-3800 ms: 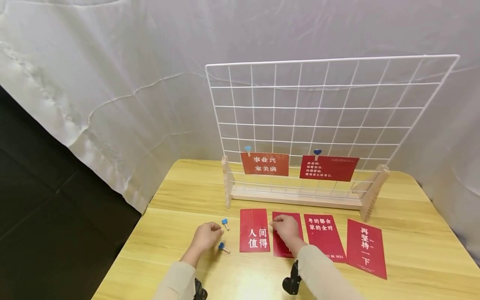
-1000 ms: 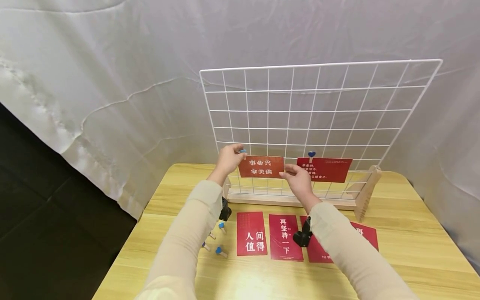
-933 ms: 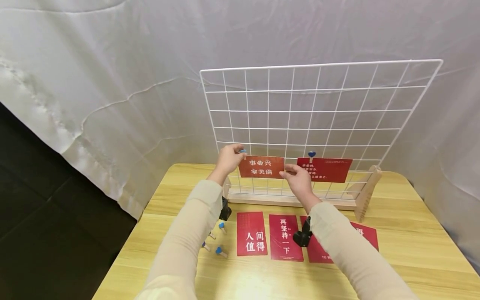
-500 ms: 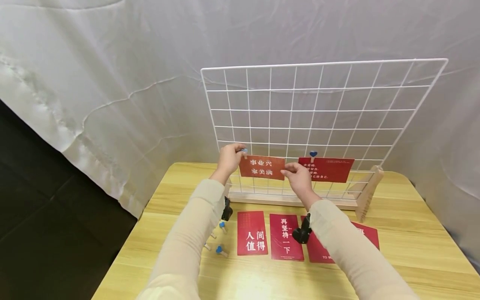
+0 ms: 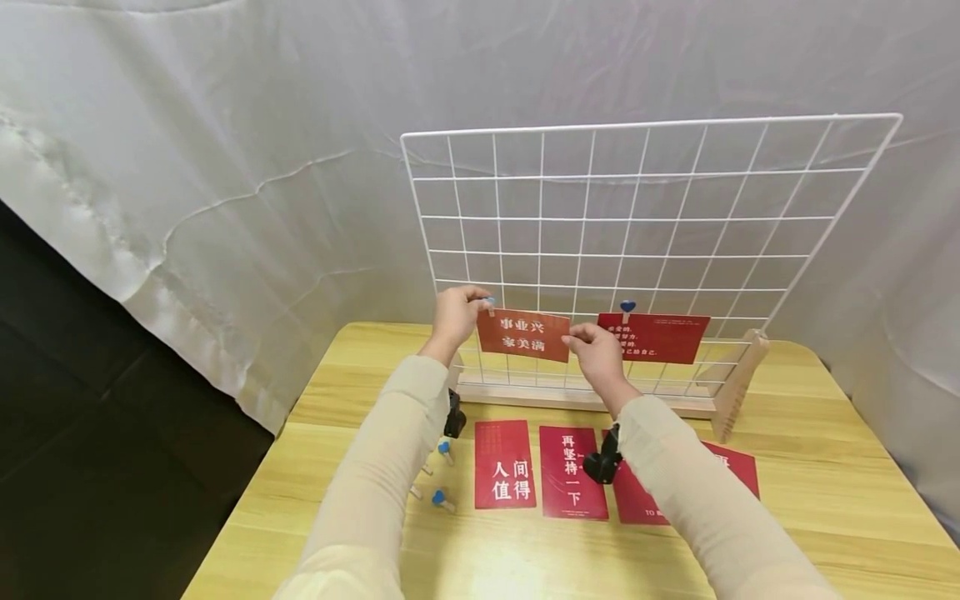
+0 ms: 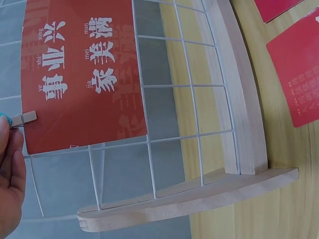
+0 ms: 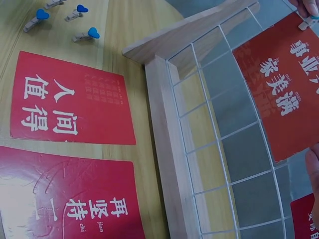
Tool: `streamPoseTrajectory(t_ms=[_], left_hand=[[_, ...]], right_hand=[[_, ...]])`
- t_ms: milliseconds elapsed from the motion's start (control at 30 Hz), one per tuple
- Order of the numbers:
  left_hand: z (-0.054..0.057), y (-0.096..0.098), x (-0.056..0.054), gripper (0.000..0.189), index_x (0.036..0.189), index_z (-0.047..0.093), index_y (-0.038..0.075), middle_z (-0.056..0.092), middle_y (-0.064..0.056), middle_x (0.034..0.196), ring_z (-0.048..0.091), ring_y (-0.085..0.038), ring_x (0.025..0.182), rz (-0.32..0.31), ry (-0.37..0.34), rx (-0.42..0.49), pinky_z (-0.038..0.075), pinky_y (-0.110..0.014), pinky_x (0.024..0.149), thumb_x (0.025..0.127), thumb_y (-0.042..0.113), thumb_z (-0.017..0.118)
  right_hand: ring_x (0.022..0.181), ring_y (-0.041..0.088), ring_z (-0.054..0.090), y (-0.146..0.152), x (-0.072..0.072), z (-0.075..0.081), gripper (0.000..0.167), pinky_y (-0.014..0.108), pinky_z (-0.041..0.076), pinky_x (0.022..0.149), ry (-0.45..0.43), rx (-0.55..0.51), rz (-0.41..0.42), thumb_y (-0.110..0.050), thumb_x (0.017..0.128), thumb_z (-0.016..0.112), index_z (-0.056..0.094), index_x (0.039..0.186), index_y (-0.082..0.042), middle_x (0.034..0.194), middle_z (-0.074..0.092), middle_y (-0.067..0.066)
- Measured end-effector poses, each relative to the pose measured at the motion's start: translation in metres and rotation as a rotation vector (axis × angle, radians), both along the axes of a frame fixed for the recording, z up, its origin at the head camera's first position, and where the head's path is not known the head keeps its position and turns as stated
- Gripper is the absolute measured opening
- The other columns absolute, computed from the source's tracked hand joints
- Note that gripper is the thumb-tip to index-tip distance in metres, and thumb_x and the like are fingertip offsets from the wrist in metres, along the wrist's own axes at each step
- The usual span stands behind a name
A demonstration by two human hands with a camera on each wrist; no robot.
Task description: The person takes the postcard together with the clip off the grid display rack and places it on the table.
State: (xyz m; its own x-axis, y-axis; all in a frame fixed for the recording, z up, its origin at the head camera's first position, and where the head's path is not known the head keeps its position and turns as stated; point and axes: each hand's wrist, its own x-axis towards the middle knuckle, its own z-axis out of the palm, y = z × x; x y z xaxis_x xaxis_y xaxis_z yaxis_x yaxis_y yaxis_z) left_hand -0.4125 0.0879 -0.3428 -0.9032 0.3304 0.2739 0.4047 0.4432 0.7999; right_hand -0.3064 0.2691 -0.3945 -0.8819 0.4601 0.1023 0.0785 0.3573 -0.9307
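An orange-red card (image 5: 517,334) with white characters hangs on the white wire grid (image 5: 592,219), held near its top left corner by a small wooden clothespin (image 6: 27,118) with a light blue heart. My left hand (image 5: 453,317) pinches the heart end of that clothespin. At the card's right edge, my right hand (image 5: 597,357) holds it between thumb and fingers. The card leans slightly down to the right. A darker red card (image 5: 671,337) hangs beside it under a clothespin with a dark blue heart (image 5: 627,306), partly covered by my right hand.
The grid stands in a wooden base (image 5: 540,392) on the wood-grain table (image 5: 480,558). Red cards (image 5: 504,467) lie in a row in front, some hidden under my right sleeve. Several blue-heart clothespins (image 7: 88,35) lie left of them. A pale curtain (image 5: 322,208) hangs behind.
Both hands have come up from the table to the orange-red card and its clothespin. The second table card now shows different text. Over the last second, the hanging card's right side has dipped slightly.
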Motion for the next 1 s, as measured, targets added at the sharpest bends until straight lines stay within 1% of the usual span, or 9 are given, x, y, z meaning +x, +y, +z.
streamPoseTrajectory(t_ms=[200,300,467,667,767,833,1000], left_hand=[[0.001,0.000,0.001,0.010,0.085,0.066,0.002,0.065,-0.006,0.082,0.056,-0.017,0.073,0.011,0.007,0.038,0.040,-0.019,0.052,0.081,0.006,0.058],[0.002,0.000,0.002,0.008,0.083,0.066,0.003,0.065,-0.006,0.081,0.058,-0.015,0.075,0.029,0.028,0.055,0.042,-0.019,0.055,0.080,0.007,0.059],[0.005,0.000,0.004,0.008,0.083,0.066,0.003,0.065,-0.007,0.080,0.060,-0.015,0.074,0.052,0.073,0.058,0.044,-0.021,0.056,0.079,0.006,0.061],[0.004,-0.003,0.005,0.009,0.084,0.066,0.001,0.065,-0.008,0.082,0.059,-0.017,0.076,0.062,0.091,0.109,0.044,-0.020,0.058,0.078,0.004,0.061],[0.003,-0.006,0.007,0.010,0.086,0.066,0.001,0.065,-0.009,0.082,0.058,-0.017,0.073,0.065,0.070,0.141,0.043,-0.020,0.056,0.078,0.005,0.062],[0.001,-0.008,0.009,0.010,0.086,0.066,0.001,0.065,-0.009,0.082,0.056,-0.016,0.072,0.073,0.056,0.152,0.043,-0.020,0.056,0.078,0.006,0.062],[-0.007,-0.017,0.015,0.013,0.089,0.065,0.002,0.064,-0.009,0.086,0.056,-0.016,0.077,0.087,0.028,0.163,0.045,-0.022,0.066,0.078,0.008,0.063]], right_hand=[[0.088,0.024,0.051,-0.001,0.002,0.002,0.020,0.031,0.042,0.072,0.014,-0.021,0.010,-0.014,0.085,0.055,0.059,0.099,0.000,0.097,0.056,0.013],[0.088,0.023,0.052,-0.001,0.004,0.002,0.020,0.031,0.042,0.072,0.015,-0.027,0.017,-0.014,0.085,0.055,0.058,0.099,0.000,0.097,0.056,0.014],[0.091,0.024,0.053,-0.002,0.006,0.003,0.020,0.032,0.043,0.074,0.016,-0.031,0.020,-0.014,0.085,0.055,0.058,0.099,0.001,0.097,0.056,0.015],[0.091,0.024,0.054,-0.003,0.010,0.002,0.019,0.032,0.044,0.075,0.016,-0.041,0.019,-0.013,0.085,0.055,0.058,0.098,0.001,0.096,0.057,0.015],[0.090,0.025,0.055,-0.003,0.012,-0.001,0.019,0.032,0.045,0.076,0.030,-0.070,0.018,-0.011,0.084,0.055,0.058,0.097,0.003,0.095,0.056,0.016],[0.089,0.026,0.055,-0.003,0.014,-0.003,0.018,0.032,0.046,0.077,0.045,-0.087,0.022,-0.009,0.084,0.055,0.057,0.097,0.005,0.096,0.056,0.016],[0.080,0.022,0.057,-0.004,0.022,-0.012,0.017,0.033,0.047,0.075,0.063,-0.138,0.027,-0.006,0.084,0.054,0.056,0.094,0.007,0.092,0.055,0.015]])
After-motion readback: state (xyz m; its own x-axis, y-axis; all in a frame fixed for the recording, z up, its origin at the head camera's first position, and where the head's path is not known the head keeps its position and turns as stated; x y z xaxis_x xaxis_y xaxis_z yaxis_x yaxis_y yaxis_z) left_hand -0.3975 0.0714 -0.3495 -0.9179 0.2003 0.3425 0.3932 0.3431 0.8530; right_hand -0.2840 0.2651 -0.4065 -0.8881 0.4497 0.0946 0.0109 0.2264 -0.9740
